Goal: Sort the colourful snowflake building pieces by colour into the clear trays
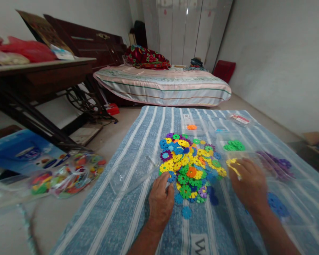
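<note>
A heap of notched plastic discs (186,166) in yellow, green, blue, purple and orange lies mid-table. At its left edge, my left hand (161,202) has curled fingers beside a blue disc (171,176); whatever it may grip is hidden. Off the heap's right side, my right hand (248,182) is closed on a yellow disc (233,165), somewhat blurred. Clear plastic boxes around that hand hold sorted discs: green discs (234,145), purple discs (279,164), blue discs (278,205) and, farther back, orange discs (191,127).
A striped blue cloth (95,226) covers the table. Left of the heap lies a clear plastic tray or lid (133,175). A small clear package with a red-and-white label (239,119) sits at the back right. Bags of colourful pieces (69,179) stand on the floor left.
</note>
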A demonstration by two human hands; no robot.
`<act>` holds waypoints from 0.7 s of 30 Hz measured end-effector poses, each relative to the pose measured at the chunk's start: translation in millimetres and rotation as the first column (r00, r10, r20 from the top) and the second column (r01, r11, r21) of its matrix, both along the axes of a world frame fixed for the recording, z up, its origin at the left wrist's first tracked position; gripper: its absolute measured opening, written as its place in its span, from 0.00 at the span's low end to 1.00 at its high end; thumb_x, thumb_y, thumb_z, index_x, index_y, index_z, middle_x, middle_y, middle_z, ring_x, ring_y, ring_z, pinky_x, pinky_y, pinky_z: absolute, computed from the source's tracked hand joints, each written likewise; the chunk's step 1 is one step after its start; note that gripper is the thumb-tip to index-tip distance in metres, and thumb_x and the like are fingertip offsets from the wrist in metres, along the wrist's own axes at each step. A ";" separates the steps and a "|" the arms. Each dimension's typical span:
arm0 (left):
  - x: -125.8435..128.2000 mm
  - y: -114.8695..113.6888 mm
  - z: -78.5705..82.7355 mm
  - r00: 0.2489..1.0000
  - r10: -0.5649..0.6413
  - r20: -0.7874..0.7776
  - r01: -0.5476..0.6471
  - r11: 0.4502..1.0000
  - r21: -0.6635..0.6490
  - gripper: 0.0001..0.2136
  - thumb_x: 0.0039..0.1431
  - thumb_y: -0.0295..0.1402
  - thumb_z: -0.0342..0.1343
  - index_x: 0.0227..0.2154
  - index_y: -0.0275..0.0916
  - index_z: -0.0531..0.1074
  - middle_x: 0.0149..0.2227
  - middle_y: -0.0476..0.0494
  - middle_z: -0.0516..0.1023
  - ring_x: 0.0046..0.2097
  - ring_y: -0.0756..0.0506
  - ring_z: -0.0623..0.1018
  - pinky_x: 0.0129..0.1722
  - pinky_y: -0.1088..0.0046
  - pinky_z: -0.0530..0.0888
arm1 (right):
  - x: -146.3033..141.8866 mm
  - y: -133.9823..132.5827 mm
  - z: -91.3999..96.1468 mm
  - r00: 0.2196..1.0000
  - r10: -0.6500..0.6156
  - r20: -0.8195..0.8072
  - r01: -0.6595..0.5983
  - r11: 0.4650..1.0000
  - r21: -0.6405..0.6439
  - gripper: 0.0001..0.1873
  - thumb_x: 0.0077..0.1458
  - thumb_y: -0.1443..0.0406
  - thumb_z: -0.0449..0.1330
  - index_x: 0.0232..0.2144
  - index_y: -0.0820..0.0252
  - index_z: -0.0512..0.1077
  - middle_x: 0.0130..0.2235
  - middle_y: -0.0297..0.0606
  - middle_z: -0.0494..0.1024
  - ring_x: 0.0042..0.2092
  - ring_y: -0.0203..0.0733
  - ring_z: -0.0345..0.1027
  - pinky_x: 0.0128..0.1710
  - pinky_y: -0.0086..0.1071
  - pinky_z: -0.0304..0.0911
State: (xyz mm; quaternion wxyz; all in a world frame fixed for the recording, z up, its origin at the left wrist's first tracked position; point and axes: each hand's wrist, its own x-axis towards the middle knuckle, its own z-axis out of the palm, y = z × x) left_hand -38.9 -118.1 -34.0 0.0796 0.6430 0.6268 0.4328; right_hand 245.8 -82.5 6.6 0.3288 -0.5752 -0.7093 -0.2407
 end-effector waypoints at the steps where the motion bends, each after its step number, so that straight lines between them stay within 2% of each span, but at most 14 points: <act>1: -0.1 -0.2 0.4 1.000 -0.007 -0.020 0.007 1.000 0.011 0.14 0.56 0.28 0.50 0.44 0.38 0.72 0.46 0.39 0.77 0.49 0.42 0.76 0.49 0.61 0.74 | -11.8 -1.2 -4.3 0.997 0.071 -0.016 -0.072 0.997 -0.037 0.08 0.56 0.63 0.56 0.33 0.60 0.74 0.39 0.44 0.76 0.49 0.49 0.66 0.49 0.45 0.62; 3: -0.5 -1.1 1.4 0.998 -0.016 -0.053 0.017 1.000 0.021 0.14 0.56 0.28 0.49 0.44 0.38 0.72 0.46 0.39 0.77 0.49 0.42 0.75 0.49 0.60 0.74 | -37.3 -3.1 -11.1 0.983 0.177 -0.049 -0.182 0.977 -0.114 0.09 0.57 0.63 0.55 0.34 0.60 0.74 0.42 0.45 0.75 0.53 0.49 0.63 0.50 0.46 0.62; 5: -0.9 -1.9 2.3 0.997 -0.016 -0.081 0.018 1.000 0.023 0.14 0.57 0.27 0.49 0.44 0.39 0.72 0.47 0.39 0.77 0.50 0.42 0.74 0.50 0.60 0.74 | -60.2 -4.1 -14.1 0.971 0.231 -0.069 -0.240 0.953 -0.183 0.08 0.57 0.64 0.55 0.36 0.59 0.74 0.44 0.44 0.74 0.56 0.51 0.59 0.51 0.46 0.61; 8: -1.1 -1.9 3.0 0.993 -0.012 -0.115 0.016 0.999 0.033 0.14 0.56 0.27 0.50 0.45 0.40 0.72 0.47 0.40 0.76 0.51 0.42 0.74 0.51 0.59 0.73 | -84.2 -3.1 -12.3 0.965 0.252 -0.075 -0.263 0.927 -0.266 0.09 0.55 0.65 0.57 0.38 0.59 0.73 0.47 0.46 0.72 0.59 0.53 0.55 0.53 0.48 0.58; 12: -1.4 -0.3 2.3 0.986 0.005 -0.167 0.007 0.998 0.067 0.13 0.57 0.28 0.50 0.44 0.39 0.72 0.48 0.40 0.76 0.51 0.41 0.73 0.53 0.57 0.71 | -98.5 1.9 -11.5 0.966 0.256 -0.048 -0.256 0.901 -0.349 0.09 0.54 0.63 0.59 0.38 0.59 0.73 0.49 0.47 0.71 0.59 0.54 0.54 0.54 0.49 0.55; 17: -2.6 1.7 -0.7 0.978 0.010 -0.208 0.007 0.997 0.082 0.13 0.57 0.29 0.50 0.44 0.38 0.72 0.48 0.37 0.76 0.52 0.39 0.73 0.53 0.56 0.70 | -101.3 2.1 -19.3 0.960 0.277 -0.041 -0.277 0.913 -0.299 0.07 0.58 0.64 0.55 0.36 0.59 0.73 0.47 0.45 0.72 0.59 0.52 0.55 0.54 0.46 0.55; 21: -3.7 2.9 -2.6 0.971 0.016 -0.240 0.006 0.996 0.088 0.13 0.57 0.29 0.50 0.44 0.36 0.71 0.48 0.35 0.75 0.52 0.39 0.72 0.52 0.56 0.71 | -99.6 -5.5 -16.6 0.947 0.310 -0.084 -0.321 0.918 -0.234 0.07 0.59 0.66 0.54 0.34 0.58 0.73 0.44 0.42 0.73 0.57 0.49 0.57 0.54 0.45 0.56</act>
